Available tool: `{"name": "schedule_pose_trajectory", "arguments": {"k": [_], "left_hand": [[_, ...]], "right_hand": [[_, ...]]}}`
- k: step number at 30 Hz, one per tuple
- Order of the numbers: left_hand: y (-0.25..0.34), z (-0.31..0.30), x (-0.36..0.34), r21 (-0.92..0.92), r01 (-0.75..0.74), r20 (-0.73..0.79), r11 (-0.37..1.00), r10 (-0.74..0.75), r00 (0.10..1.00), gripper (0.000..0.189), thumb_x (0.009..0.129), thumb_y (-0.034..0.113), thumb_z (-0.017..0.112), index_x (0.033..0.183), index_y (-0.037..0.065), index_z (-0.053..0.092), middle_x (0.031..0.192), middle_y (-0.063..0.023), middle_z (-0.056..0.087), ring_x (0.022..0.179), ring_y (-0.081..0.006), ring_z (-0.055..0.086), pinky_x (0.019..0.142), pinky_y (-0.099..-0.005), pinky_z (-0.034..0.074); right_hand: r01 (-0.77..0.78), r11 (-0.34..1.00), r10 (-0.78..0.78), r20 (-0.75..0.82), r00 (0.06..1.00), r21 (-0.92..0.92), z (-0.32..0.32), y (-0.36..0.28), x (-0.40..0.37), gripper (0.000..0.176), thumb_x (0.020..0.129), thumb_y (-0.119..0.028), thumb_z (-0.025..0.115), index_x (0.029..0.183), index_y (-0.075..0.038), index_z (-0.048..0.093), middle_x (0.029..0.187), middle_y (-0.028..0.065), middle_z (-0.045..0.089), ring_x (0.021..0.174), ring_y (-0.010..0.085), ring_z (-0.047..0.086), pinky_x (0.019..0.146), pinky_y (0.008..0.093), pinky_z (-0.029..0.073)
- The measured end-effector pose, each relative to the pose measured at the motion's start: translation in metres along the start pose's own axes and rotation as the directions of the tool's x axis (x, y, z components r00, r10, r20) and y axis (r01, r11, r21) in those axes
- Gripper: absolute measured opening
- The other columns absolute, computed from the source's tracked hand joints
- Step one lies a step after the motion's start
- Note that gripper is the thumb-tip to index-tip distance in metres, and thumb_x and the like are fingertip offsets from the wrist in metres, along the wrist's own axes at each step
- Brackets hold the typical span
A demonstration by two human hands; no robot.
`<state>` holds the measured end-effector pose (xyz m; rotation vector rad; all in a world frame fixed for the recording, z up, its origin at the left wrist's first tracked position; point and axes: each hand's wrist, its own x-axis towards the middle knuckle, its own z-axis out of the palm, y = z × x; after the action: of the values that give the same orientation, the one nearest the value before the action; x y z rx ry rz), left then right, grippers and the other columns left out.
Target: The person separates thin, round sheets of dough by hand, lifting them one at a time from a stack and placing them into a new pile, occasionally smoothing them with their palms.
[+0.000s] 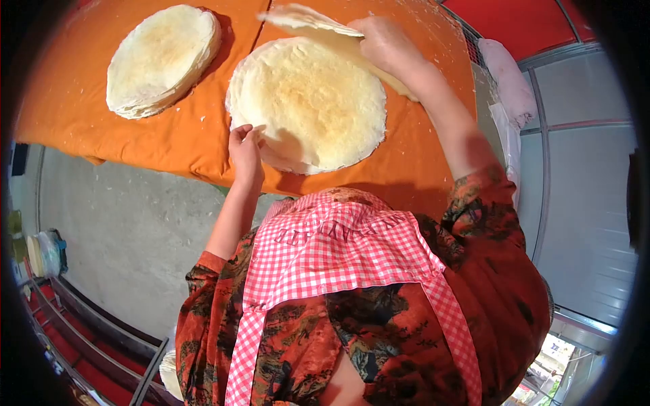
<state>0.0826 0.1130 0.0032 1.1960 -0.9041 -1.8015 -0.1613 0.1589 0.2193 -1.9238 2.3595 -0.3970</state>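
A large round flatbread [308,98], pale with browned patches, lies in front of me on the orange cloth. At its near left edge my left hand [245,145] is closed, with thumb and fingertips pinching the rim. My right hand [389,47] is closed on another thin flatbread [311,18], raised over the far side and seen nearly edge-on. Part of that raised bread is hidden behind the hand. Farther left sits a thick stack of flatbreads [162,57].
An orange cloth [162,142] with white flour specks covers the table. A pinkish bundle [506,78] lies past the table's right edge. Metal rails [88,318] stand at lower left above the floor [122,230]. A red checked apron [338,250] hangs on my front.
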Motion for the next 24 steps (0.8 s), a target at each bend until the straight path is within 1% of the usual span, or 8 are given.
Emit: {"name": "schedule_pose_trajectory", "arguments": {"k": [2, 4, 6, 11, 12, 15, 19, 24], "left_hand": [[-0.013, -0.013, 0.004, 0.009, -0.025, -0.018, 1.0, 0.025, 1.0, 0.022, 0.085, 0.006, 0.059, 0.104, 0.003, 0.048, 0.096, -0.0071, 0.056, 0.084, -0.0168, 0.057, 0.069, -0.0297, 0.05], [-0.01, -0.007, -0.008, -0.044, 0.039, -0.019, 0.998, -0.04, 0.999, 0.025, 0.085, 0.005, 0.058, 0.107, 0.003, 0.046, 0.098, -0.0076, 0.055, 0.084, -0.017, 0.058, 0.069, -0.0295, 0.051], [-0.013, -0.002, -0.012, -0.101, 0.083, -0.023, 0.991, -0.086, 0.996, 0.031, 0.085, 0.002, 0.056, 0.113, 0.002, 0.043, 0.103, -0.0088, 0.054, 0.083, -0.0177, 0.058, 0.07, -0.0305, 0.052], [-0.017, -0.008, -0.006, -0.039, 0.117, -0.011, 0.992, -0.118, 0.993, 0.034, 0.084, 0.002, 0.056, 0.115, 0.001, 0.043, 0.106, -0.0111, 0.054, 0.085, -0.019, 0.058, 0.072, -0.0324, 0.053], [-0.015, -0.008, -0.006, -0.011, 0.098, -0.014, 0.995, -0.098, 0.995, 0.034, 0.085, 0.003, 0.056, 0.116, 0.0, 0.043, 0.107, -0.0114, 0.054, 0.086, -0.0192, 0.058, 0.074, -0.0332, 0.053], [-0.011, -0.005, -0.004, 0.075, 0.055, -0.027, 0.996, -0.053, 0.998, 0.034, 0.085, 0.005, 0.058, 0.115, 0.0, 0.044, 0.102, -0.0104, 0.055, 0.081, -0.0183, 0.058, 0.072, -0.0323, 0.052], [0.004, -0.004, -0.008, 0.254, 0.171, -0.032, 0.952, -0.168, 0.985, 0.029, 0.083, 0.008, 0.061, 0.108, 0.001, 0.048, 0.087, -0.0074, 0.058, 0.067, -0.0164, 0.057, 0.061, -0.0292, 0.05], [-0.008, -0.016, 0.002, 0.253, 0.218, 0.127, 0.943, -0.256, 0.958, 0.019, 0.082, 0.009, 0.063, 0.095, 0.003, 0.051, 0.079, -0.0056, 0.057, 0.062, -0.0158, 0.056, 0.055, -0.0266, 0.046]], "right_hand": [[0.152, 0.965, -0.175, -0.093, 0.98, -0.213, 0.002, -0.01, -0.011, 0.035, 0.076, -0.003, 0.049, 0.103, -0.011, 0.069, 0.081, 0.0203, 0.066, 0.068, 0.0341, 0.065, 0.064, 0.0422, 0.052], [0.125, 0.957, -0.128, 0.009, 0.992, -0.26, 0.046, -0.024, -0.037, 0.037, 0.074, 0.0, 0.048, 0.103, -0.01, 0.069, 0.089, 0.0198, 0.066, 0.076, 0.0358, 0.065, 0.069, 0.0427, 0.052], [0.157, 0.988, -0.157, -0.01, 0.988, 0.006, 0.117, -0.021, -0.057, 0.039, 0.075, 0.001, 0.046, 0.105, -0.011, 0.068, 0.093, 0.0205, 0.066, 0.083, 0.0359, 0.065, 0.073, 0.0431, 0.051], [0.074, 0.995, -0.084, 0.158, 0.984, 0.07, 0.202, -0.016, -0.084, 0.04, 0.077, 0.002, 0.045, 0.109, -0.009, 0.066, 0.097, 0.0207, 0.065, 0.09, 0.0364, 0.063, 0.078, 0.0453, 0.049], [0.213, 0.962, -0.202, -0.08, 0.976, 0.172, 0.204, -0.01, -0.082, 0.024, 0.081, -0.008, 0.046, 0.092, -0.008, 0.067, 0.081, 0.0208, 0.065, 0.078, 0.0372, 0.064, 0.067, 0.0473, 0.049], [0.094, 0.993, -0.107, 0.223, 0.969, 0.067, 0.177, -0.003, -0.066, 0.025, 0.079, -0.006, 0.048, 0.092, -0.01, 0.068, 0.083, 0.0205, 0.065, 0.08, 0.037, 0.064, 0.07, 0.0476, 0.048], [-0.025, 0.987, -0.024, 0.294, 0.956, 0.162, 0.15, -0.001, -0.053, 0.031, 0.078, -0.005, 0.049, 0.098, -0.016, 0.07, 0.083, 0.0191, 0.066, 0.08, 0.0371, 0.064, 0.071, 0.0472, 0.048], [0.079, 0.994, -0.067, 0.157, 0.985, -0.072, 0.076, -0.014, -0.036, 0.037, 0.077, -0.002, 0.049, 0.102, -0.019, 0.071, 0.081, 0.0194, 0.065, 0.077, 0.0346, 0.064, 0.069, 0.0447, 0.05]]}}
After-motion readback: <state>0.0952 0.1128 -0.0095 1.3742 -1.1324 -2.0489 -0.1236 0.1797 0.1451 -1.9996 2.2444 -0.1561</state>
